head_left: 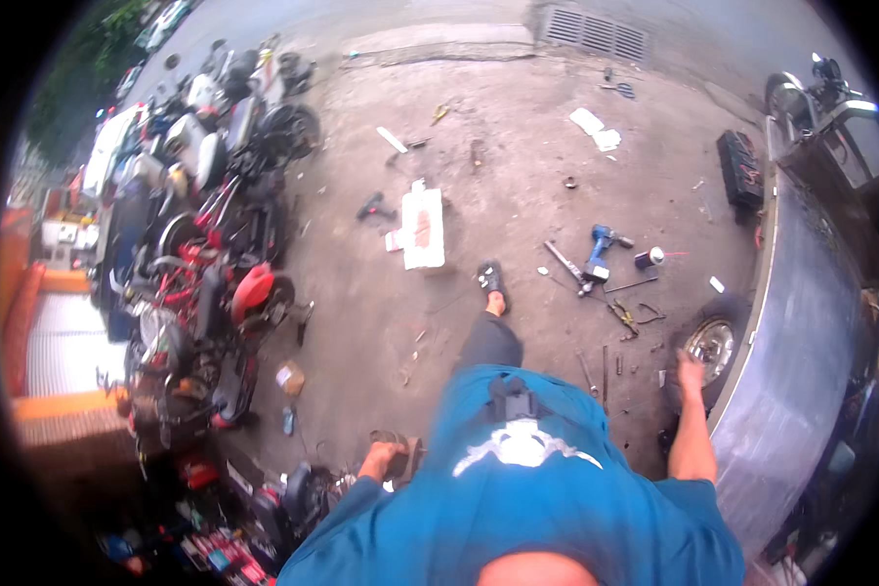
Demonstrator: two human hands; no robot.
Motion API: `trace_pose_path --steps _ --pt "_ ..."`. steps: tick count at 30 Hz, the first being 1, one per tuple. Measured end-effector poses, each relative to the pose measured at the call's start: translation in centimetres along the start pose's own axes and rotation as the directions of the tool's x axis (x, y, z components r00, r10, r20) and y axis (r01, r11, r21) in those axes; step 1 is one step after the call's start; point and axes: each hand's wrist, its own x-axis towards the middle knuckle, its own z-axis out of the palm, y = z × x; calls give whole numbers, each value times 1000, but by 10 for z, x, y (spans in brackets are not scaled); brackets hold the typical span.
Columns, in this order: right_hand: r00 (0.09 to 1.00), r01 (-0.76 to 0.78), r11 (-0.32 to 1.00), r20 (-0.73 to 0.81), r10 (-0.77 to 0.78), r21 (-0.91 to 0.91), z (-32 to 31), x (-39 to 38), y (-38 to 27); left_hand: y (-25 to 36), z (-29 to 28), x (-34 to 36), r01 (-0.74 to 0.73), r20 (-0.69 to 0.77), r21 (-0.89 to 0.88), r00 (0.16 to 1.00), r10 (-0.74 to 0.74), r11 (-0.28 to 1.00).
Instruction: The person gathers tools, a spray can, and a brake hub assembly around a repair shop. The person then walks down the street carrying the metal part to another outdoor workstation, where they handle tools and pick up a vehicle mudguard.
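Observation:
Low on the right, my right hand (690, 371) is closed on the near left side of a small motor-scooter wheel (711, 349) with a dark tyre and a silvery hub. The wheel is beside a long metal-sheeted surface. At the lower left, my left hand (386, 451) is close to my body, next to a brown object (408, 457) that I cannot make out. Its fingers are too blurred to read. Left of the wheel, pliers (648, 313), a long wrench (588, 374) and a dark rod (606, 376) lie on the ground.
A blue cordless impact wrench (601, 256) and a spray can (648, 258) lie ahead. Further left are a white foam block (423, 230) and a dark power tool (375, 207). Parked motorcycles (205, 264) crowd the left. The metal-sheeted surface (796, 352) and a black crate (740, 168) border the right.

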Motion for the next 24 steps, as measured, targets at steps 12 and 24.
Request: trace_pose_path --steps 12,24 --pt "994 105 973 63 -94 -205 133 95 -121 385 -40 159 -396 -132 -16 911 391 918" --pt "972 -237 971 -4 237 -25 121 235 -192 634 -17 283 -762 281 334 642 713 555"
